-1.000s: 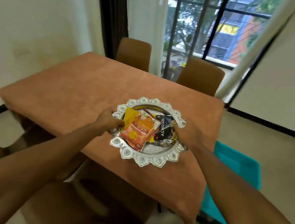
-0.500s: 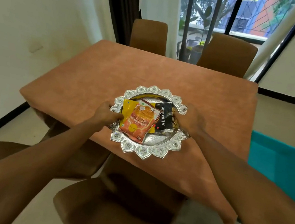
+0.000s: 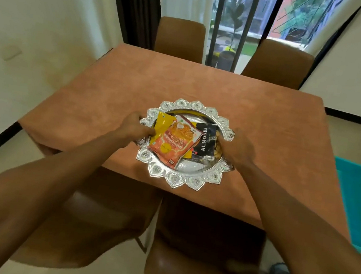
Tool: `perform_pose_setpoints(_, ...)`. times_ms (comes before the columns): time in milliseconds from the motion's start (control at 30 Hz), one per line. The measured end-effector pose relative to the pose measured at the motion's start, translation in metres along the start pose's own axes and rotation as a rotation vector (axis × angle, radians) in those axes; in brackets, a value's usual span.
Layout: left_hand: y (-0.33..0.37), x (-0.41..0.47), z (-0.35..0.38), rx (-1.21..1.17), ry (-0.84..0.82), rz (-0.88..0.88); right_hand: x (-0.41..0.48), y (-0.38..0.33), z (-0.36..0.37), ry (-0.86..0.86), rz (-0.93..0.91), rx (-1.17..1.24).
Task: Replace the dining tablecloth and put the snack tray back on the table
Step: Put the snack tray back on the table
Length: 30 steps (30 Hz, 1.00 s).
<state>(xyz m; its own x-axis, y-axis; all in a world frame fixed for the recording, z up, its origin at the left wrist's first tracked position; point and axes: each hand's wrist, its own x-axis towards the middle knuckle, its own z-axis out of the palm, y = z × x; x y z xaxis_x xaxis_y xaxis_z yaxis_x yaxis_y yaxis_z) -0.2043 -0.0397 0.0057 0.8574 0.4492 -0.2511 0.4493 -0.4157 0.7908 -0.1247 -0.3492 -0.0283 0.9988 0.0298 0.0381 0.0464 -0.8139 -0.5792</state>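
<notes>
Gripping the left rim of the snack tray (image 3: 178, 180) with the left hand (image 3: 133, 128), at frame centre over the near part of the tablecloth (image 3: 227, 92). Risking a tilt by lowering unevenly, with loose packets sliding off. Carrying inside: yellow packet (image 3: 163, 122), orange packet (image 3: 173, 145), almonds packet (image 3: 205, 140). Gripping the right rim with the right hand (image 3: 238, 149).

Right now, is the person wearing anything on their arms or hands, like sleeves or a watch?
No. The left arm and right arm are bare to the picture's edge: no sleeves, watch or bracelet. The left hand and right hand wear no gloves. Rings cannot be ruled out, since much of each hand is hidden.
</notes>
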Motion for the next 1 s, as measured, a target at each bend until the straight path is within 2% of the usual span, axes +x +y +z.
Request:
perform_pose_setpoints(333,0.029,0.058,-0.019,0.019,-0.079,0.071,0.03,-0.03,-0.006,0.075,0.086,-0.01)
perform_pose_setpoints(733,0.063,0.166,0.014,-0.022,-0.072,0.07,0.142,-0.026,0.006,0.083,0.093,-0.043)
perform_pose_setpoints(1000,0.083,0.255,0.037,-0.025,-0.131,0.097,0.208,-0.023,0.03,0.177,0.177,-0.032)
